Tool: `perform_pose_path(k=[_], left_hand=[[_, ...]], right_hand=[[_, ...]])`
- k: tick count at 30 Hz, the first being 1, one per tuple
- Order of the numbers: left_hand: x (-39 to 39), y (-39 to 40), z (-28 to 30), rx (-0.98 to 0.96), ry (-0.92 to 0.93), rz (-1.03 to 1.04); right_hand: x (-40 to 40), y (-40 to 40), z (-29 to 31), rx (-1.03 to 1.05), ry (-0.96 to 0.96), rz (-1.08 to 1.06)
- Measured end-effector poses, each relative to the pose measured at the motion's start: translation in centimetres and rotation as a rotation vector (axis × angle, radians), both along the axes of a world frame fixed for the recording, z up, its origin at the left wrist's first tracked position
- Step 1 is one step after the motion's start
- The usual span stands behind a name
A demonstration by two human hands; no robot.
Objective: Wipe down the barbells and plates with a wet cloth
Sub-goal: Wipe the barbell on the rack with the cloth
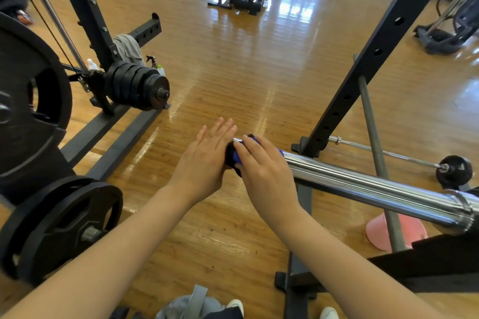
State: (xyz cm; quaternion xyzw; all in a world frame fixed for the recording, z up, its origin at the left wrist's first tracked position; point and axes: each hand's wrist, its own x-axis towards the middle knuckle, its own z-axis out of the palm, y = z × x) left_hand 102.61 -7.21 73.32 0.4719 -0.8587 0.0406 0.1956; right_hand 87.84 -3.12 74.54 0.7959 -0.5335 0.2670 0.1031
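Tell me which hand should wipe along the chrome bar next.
Probably right. The right hand already holds the cloth over the bar; the left hand only presses flat against the bar's end.

Barbell point(363, 184) tip under cloth point(237, 156), hands.

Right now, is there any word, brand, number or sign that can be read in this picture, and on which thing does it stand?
None can be read.
Large black weight plate at the left edge: raised marks, too blurred to read.
Lower black weight plate: embossed shapes, no legible text.
Clear spray bottle behind the small stacked black plates: too small to tell.
Chrome barbell sleeve: no marking visible.
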Motion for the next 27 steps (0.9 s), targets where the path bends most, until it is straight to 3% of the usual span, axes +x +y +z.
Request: perform_pose_path(k=[4,8,12,17,21,27], left_hand=[[-0.1,0.4,0.7,-0.087,-0.072,0.032],[-1.1,0.8,1.1,-0.138,-0.167,-0.018],[-2.2,-0.3,1.2,-0.187,-0.236,0.017],[-2.8,-1.0,0.5,-0.267,-0.161,0.017],[-2.9,-1.4,0.8,-0.207,-0.145,0.001],[-3.1,-1.9,0.9,-0.078,-0.101,-0.010]], right_hand=[[-2.1,1.5,-0.9,-0.013,-0.012,-0.087],[-2.8,1.7,0.9,-0.093,-0.136,-0.046],[-1.9,0.7,0.6,-0.043,-0.100,-0.017],[-3.7,2.8,-0.2,-0.003,-0.087,-0.052],[-4.0,3.7,0.9,-0.027,-0.161,-0.101],[-1.7,1.0,0.4,-0.037,-0.176,0.047]])
